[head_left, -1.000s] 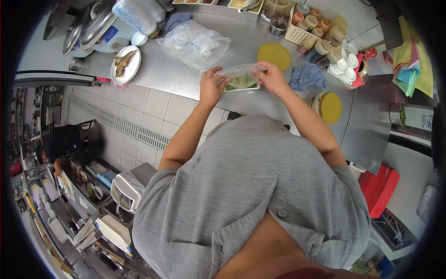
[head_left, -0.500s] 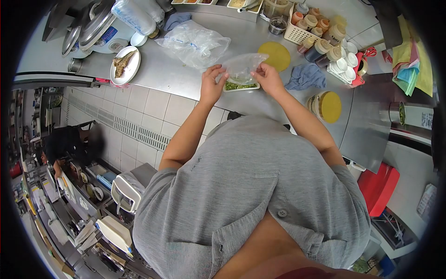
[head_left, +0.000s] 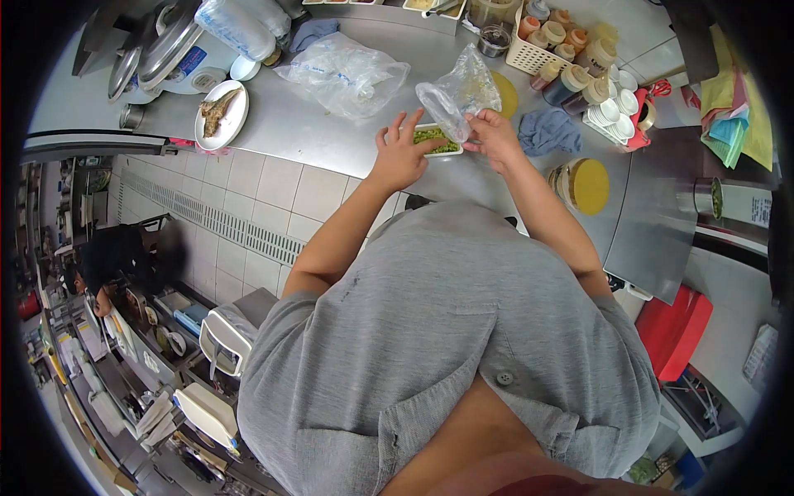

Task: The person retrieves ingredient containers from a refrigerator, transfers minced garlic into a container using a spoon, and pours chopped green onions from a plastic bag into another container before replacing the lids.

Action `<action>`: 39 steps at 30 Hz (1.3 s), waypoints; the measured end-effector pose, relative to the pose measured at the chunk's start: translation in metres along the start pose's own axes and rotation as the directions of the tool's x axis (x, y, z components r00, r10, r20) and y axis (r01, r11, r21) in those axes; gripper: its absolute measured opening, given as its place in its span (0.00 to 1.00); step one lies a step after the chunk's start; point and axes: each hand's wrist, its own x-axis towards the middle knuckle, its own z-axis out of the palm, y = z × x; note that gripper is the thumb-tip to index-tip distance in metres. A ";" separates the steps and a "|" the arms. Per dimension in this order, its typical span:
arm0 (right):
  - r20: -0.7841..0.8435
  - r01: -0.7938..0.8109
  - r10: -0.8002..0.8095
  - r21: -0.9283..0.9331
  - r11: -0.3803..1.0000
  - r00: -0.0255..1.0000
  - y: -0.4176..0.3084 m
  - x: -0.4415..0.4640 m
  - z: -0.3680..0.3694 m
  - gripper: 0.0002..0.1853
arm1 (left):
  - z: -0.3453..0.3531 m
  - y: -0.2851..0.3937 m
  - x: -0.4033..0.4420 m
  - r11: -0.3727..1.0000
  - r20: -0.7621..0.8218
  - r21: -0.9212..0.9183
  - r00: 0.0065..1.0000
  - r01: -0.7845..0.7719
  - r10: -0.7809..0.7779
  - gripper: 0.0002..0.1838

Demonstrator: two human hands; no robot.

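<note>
In front of me stands a small white tray (head_left: 449, 152) of chopped green pieces (head_left: 438, 140). My left hand (head_left: 399, 155) is at its left end, fingers spread, with one finger reaching across the tray's near side. I cannot tell whether that hand touches the tray. At the tray's right end, my right hand (head_left: 495, 137) pinches the near edge of a clear plastic bag (head_left: 475, 83). The bag hangs open above the tray and extends over the counter behind it. A yellow round lid (head_left: 504, 95) lies partly hidden behind the bag.
On the steel counter (head_left: 277, 124) are a crumpled plastic bag (head_left: 347, 74), a plate with a piece of food (head_left: 218, 114), a blue cloth (head_left: 549, 132), a yellow-lidded jar (head_left: 588, 187) and a basket of bottles (head_left: 529, 59). Another person (head_left: 124, 256) is at the far left.
My left hand has let go of the plastic bag and spread its fingers by the tray. The right hand has drawn the bag rightward, uncovering more of the green pieces.
</note>
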 end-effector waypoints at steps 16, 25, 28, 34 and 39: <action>0.097 -0.069 0.045 0.258 0.964 0.994 -0.030 -0.034 -0.021 0.04 | -0.026 -0.027 -0.002 0.997 -0.049 0.079 0.999 0.014 -0.010 0.20; 0.230 -0.144 0.143 -0.013 0.990 0.963 -0.029 -0.007 0.055 0.13 | -0.082 0.011 0.024 0.854 -0.302 -0.497 0.953 -0.154 -0.004 0.58; 0.291 -0.128 0.147 -0.085 0.988 0.945 -0.038 -0.001 0.091 0.18 | -0.078 -0.008 0.017 0.903 -0.259 -0.419 0.966 -0.093 -0.021 0.40; 0.421 -0.135 0.229 -0.243 0.961 0.878 -0.045 0.056 0.123 0.19 | -0.078 -0.071 -0.001 0.843 -0.391 -0.508 0.825 0.177 -0.408 0.22; 0.338 0.493 -0.567 -0.859 0.140 0.751 -0.017 0.128 0.128 0.20 | -0.117 -0.091 -0.004 0.590 -0.413 -0.803 0.638 0.082 -0.650 0.10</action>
